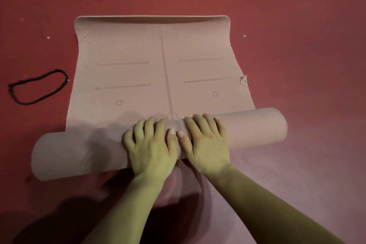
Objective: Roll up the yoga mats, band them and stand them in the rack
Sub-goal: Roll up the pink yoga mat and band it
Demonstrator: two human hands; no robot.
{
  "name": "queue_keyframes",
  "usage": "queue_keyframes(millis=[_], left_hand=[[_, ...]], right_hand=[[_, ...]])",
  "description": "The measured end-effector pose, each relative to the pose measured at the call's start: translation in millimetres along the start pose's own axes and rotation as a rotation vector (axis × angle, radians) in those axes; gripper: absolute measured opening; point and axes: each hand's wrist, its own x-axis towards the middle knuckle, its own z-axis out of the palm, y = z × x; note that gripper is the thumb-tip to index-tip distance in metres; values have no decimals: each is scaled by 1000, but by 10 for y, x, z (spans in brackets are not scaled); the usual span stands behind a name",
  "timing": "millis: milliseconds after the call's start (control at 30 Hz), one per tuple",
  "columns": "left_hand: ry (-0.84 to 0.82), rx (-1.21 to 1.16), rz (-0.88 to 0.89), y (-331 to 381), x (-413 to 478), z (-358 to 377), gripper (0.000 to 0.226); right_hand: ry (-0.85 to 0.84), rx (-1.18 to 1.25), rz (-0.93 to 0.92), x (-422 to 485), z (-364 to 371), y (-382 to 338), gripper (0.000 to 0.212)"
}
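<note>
Head: two hands (152, 144) (206, 140) on one mat (138, 49)

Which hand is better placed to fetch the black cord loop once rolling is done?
Left, probably. The black cord loop lies on the red floor left of the half-rolled pink yoga mat, nearer the left hand; the right hand would have to reach across it.

The pale pink, half-rolled yoga mat (158, 77) is smooth, matt and foam-like, chipped and crumbling at its edges. The red floor covering (297, 45) is matt and finely grained. The black loop band (49, 73) is perhaps twisted cord; dim light blurs it.
</note>
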Motion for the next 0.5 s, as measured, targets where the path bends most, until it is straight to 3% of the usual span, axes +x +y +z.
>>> queue_keyframes(millis=[500], left_hand=[[32,13,31,-12,133,17,42]], right_hand=[[-69,81,72,-23,-2,20,62]])
